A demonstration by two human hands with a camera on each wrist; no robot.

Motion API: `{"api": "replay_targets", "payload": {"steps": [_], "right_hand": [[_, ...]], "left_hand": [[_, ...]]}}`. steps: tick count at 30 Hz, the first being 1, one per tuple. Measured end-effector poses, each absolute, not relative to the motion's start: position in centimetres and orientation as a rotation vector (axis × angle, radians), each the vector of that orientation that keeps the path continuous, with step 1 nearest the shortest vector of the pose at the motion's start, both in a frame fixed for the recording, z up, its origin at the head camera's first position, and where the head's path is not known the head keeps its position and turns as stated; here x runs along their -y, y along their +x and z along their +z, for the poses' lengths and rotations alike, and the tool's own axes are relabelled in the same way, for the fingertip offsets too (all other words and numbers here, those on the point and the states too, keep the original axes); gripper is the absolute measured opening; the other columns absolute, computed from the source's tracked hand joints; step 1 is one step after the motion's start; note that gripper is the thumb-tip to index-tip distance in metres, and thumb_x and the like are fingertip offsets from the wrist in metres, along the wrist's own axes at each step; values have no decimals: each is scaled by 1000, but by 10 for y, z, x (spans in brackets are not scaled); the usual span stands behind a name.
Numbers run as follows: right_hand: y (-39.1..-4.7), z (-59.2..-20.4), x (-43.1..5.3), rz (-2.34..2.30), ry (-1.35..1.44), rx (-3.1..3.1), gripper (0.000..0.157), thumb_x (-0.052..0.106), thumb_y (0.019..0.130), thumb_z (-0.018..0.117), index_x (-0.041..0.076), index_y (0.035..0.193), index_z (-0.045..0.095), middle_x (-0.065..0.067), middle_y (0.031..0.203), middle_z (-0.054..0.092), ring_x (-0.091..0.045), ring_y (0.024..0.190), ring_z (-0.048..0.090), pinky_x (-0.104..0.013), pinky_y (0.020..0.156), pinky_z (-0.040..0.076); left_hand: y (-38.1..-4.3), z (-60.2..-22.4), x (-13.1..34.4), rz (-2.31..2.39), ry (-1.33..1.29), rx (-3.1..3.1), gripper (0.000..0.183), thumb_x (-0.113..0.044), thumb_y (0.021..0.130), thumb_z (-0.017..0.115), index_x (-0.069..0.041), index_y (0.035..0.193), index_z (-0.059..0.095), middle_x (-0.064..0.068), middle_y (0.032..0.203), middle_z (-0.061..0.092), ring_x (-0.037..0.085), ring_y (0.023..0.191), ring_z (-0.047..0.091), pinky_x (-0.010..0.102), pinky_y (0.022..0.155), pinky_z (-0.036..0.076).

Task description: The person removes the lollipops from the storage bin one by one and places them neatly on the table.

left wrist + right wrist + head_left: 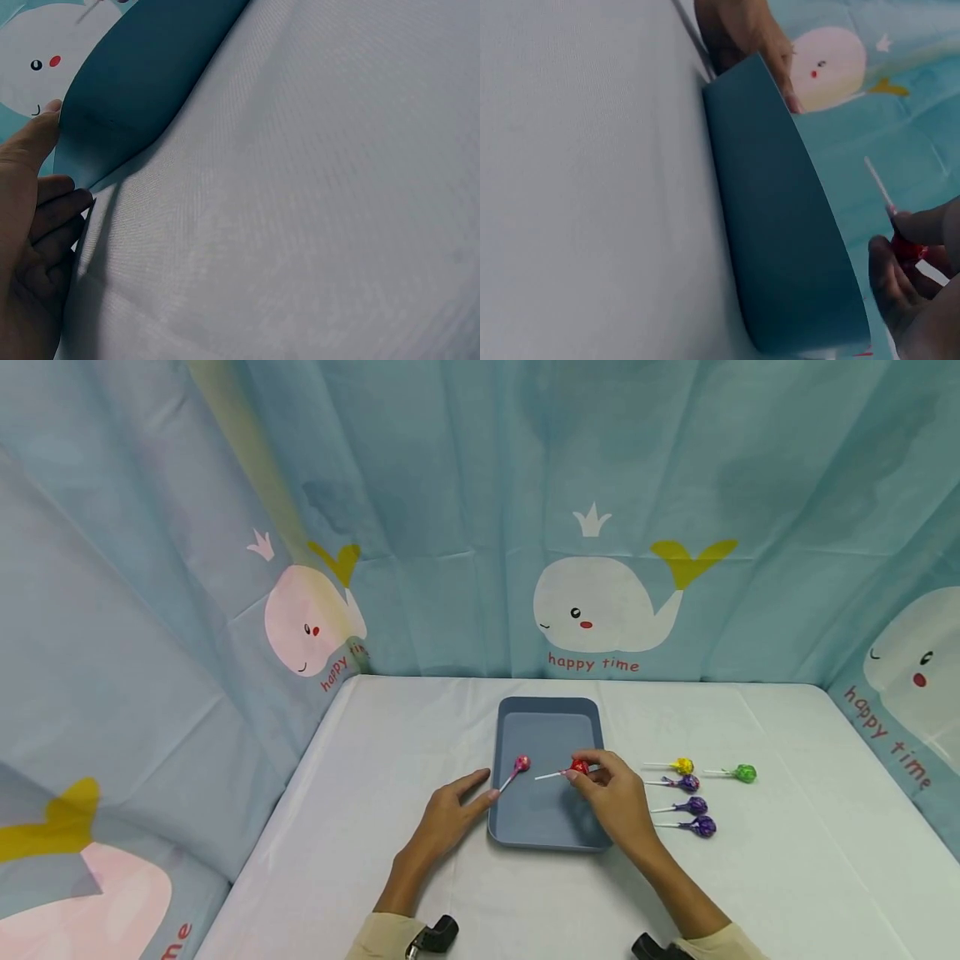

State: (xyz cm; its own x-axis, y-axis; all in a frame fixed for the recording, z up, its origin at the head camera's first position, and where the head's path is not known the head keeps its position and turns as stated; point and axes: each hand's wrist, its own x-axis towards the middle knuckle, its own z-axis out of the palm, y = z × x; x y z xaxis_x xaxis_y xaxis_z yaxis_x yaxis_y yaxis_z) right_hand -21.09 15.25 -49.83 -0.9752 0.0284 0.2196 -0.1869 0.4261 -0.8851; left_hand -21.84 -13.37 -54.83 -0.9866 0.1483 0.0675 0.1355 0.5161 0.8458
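My right hand [617, 797] pinches a red lollipop [578, 766] by its wrapped head, over the right half of a blue-grey tray [547, 833]. Its white stick points left; in the right wrist view the red lollipop [906, 249] appears above the tray wall [780, 217]. A pink lollipop [522, 763] lies in the left part of the tray, its stick slanting toward the near left edge. At that edge my left hand [446, 817] rests with thumb and fingers extended. The left wrist view shows the left hand [41, 217] against the tray's side [127, 105].
Right of the tray, on the white cloth, lie a yellow lollipop [682, 766], a green lollipop [745, 773] and three purple lollipops [703, 827]. Their sticks point left. A blue curtain [450, 527] printed with whales hangs behind the table and along its sides.
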Motion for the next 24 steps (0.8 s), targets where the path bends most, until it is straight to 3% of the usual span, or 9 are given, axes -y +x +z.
{"api": "replay_targets", "payload": {"steps": [6,11,14,18,24], "right_hand": [[-210,-499,-164,1507,141,2502,36,23,94,84,8,126,77,-5,113,76,-22,102,73,-16,87,59],[-208,-502,-173,1489,137,2509,37,23,97,81,6,129,76,-10,119,71,-28,108,75,-29,95,61],[-208,-501,-180,1484,131,2506,36,22,98,80,6,130,75,-11,120,71,-30,110,74,-26,93,61],[-207,-501,-190,1498,83,2492,35,21,98,80,7,129,75,-11,120,71,-31,109,74,-13,86,58],[-205,-501,-207,1392,60,2495,33,19,96,82,8,127,77,-9,119,74,-25,103,75,-5,80,52]], "left_hand": [[-218,-548,134,1509,256,-2726,62,-54,98,72,-20,148,65,4,152,62,33,148,50,56,124,39],[-218,-548,135,1510,268,-2725,61,-53,98,73,-19,148,65,4,152,62,32,148,50,55,124,39],[-218,-548,135,1514,275,-2724,62,-53,99,72,-19,149,64,4,152,62,33,148,51,56,123,39],[-218,-548,135,1515,283,-2726,62,-54,99,72,-19,149,64,4,152,62,33,148,51,57,123,40],[-219,-551,134,1503,274,-2727,62,-54,99,72,-20,150,64,3,153,61,32,149,50,56,123,39]]}}
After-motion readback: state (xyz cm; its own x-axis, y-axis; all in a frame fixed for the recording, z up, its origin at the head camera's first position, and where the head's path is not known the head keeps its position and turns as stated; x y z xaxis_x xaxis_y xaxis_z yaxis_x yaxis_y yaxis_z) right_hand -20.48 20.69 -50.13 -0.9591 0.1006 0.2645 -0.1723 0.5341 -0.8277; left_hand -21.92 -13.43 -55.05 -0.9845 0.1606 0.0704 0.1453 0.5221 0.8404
